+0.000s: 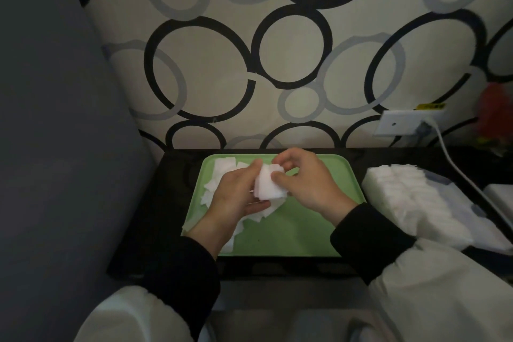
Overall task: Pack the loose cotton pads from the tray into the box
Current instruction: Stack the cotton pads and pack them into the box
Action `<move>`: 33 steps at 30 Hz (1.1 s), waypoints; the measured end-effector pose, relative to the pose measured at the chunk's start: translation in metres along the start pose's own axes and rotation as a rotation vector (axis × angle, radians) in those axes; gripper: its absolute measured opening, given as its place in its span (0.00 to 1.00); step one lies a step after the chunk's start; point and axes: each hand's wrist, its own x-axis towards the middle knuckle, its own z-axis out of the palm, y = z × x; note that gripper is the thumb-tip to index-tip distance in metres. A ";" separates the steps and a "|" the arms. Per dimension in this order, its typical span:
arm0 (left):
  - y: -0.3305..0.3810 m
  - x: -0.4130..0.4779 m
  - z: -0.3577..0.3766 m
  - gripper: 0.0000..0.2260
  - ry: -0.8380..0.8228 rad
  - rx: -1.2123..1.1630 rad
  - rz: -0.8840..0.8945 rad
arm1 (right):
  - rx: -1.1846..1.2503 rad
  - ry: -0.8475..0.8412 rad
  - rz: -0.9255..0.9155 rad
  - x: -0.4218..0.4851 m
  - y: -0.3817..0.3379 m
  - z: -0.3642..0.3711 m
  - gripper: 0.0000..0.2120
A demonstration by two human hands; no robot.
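While both hands meet over the middle of the frame, the left hand [236, 191] holds a small stack of cotton pads [268, 184] and the right hand [308, 183] pinches its edges. Loose pads [222, 172] lie in the left half of the green tray [291, 228]. The box [410, 197], at the right edge, is packed with pads.

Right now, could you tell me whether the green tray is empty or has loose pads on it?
Not empty: loose pads lie scattered on the tray's left side, under the left hand holding a stack.
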 end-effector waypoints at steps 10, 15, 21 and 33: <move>-0.010 0.000 0.028 0.08 0.038 0.201 0.175 | -0.027 0.060 0.023 -0.011 0.019 -0.035 0.12; -0.015 -0.007 0.051 0.03 -0.109 0.279 0.239 | -0.022 -0.165 -0.028 -0.023 0.024 -0.063 0.25; -0.016 -0.012 0.083 0.06 -0.112 0.194 0.256 | 0.032 -0.168 -0.029 -0.035 0.038 -0.102 0.10; -0.059 -0.011 0.154 0.03 -0.289 0.495 0.262 | -0.239 0.056 0.008 -0.067 0.065 -0.216 0.06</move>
